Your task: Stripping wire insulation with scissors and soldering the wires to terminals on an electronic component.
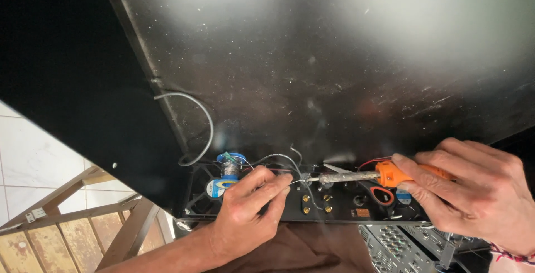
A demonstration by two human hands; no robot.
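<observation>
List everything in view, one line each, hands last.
Black panel: one, black, scuffed, fills the upper frame.
Grey cable: one, grey, loops off the panel's left edge.
Solder spool: one, blue ends, left of centre.
Soldering iron: one, orange handle, metal tip pointing left.
Brass terminals: several, gold, on the lower black strip.
Wooden frame: one, brown, bottom left.
Grey equipment: one, grey, bottom right.
Left hand: pinches a thin wire at the tip.
Right hand: grips the soldering iron.
</observation>
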